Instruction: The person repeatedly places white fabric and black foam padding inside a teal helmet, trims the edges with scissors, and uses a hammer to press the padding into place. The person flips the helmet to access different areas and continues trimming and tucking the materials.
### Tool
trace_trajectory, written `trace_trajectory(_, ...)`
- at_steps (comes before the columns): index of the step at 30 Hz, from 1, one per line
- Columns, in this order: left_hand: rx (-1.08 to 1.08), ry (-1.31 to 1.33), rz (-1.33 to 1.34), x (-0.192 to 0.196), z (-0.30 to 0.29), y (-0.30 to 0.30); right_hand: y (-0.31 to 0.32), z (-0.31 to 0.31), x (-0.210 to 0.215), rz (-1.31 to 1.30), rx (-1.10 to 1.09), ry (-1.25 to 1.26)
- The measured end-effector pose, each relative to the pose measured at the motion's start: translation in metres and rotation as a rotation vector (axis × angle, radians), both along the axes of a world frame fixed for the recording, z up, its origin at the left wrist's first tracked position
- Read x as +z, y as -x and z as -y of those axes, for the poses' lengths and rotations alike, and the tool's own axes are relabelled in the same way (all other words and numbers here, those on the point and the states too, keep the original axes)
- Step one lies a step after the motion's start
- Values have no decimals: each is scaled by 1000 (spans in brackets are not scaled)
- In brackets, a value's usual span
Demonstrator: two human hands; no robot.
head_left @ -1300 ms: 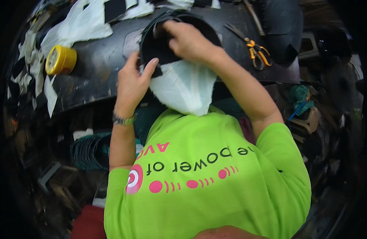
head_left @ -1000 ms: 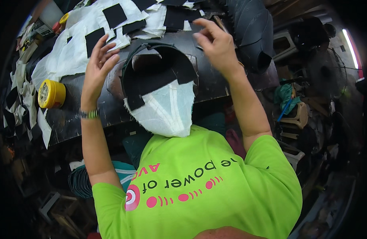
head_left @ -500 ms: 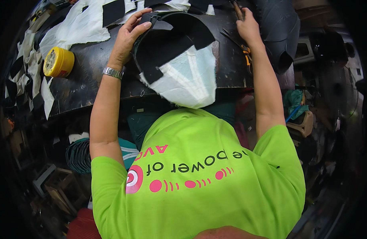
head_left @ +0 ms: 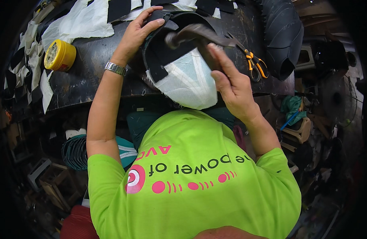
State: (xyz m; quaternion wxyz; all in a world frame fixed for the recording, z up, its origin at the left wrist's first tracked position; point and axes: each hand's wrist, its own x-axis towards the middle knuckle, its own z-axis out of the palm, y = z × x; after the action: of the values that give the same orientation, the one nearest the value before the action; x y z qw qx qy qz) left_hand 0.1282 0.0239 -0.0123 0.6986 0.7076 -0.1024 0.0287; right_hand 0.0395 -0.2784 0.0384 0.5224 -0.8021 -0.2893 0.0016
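A curved black piece with a whitish cloth lining (head_left: 191, 83) stands at the near edge of the dark table. My left hand (head_left: 140, 32) grips its far-left rim, thumb and fingers at the edge. In my right hand (head_left: 236, 85) is a hammer (head_left: 191, 34), slightly blurred, its curved dark head over the piece's black inside. The fingers wrap the handle from the right. Whether the hammer touches the piece, I cannot tell. Right of the hammer head lie scissors with orange and black handles (head_left: 256, 65).
Left on the table (head_left: 92, 77) stands a yellow tub (head_left: 60, 55) with greyish residue. White cloth and black scraps (head_left: 80, 24) spread along the far side. Stacked curved black sheets (head_left: 281, 36) lie at the right. Below the table's right end is a tan stool (head_left: 303, 129).
My right hand has swung from the far right toward me and left, bringing the hammer over the lined piece. The scissors now show fully. My left hand stays on the rim.
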Motion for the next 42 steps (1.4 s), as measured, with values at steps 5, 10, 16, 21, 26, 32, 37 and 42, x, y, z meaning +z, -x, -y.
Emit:
trace_trajectory(5,-42,11,-10,2,-5,1,-5,1,0,-249,-55,395)
trace_trajectory(10,-74,-117,-43,5,-5,-4,1,11,9,-124,-77,-32)
trace_trajectory(16,-54,-242,13,9,-2,-5,-11,5,-11,136,-71,428)
trace_trajectory(21,-50,-175,-4,8,-4,-4,-26,-1,-12,185,-131,170)
trace_trajectory(26,-94,-102,72,5,-10,-6,-45,-19,-1,74,-169,633)
trace_trajectory(32,-101,-139,26,-1,-20,3,-47,-23,-8,71,-158,622)
trace_trajectory(37,-113,-93,116,-6,-21,-1,-35,-38,-1,88,-108,362)
trace_trajectory(42,-168,113,-26,-9,-26,2,-29,-46,17,-65,-14,495)
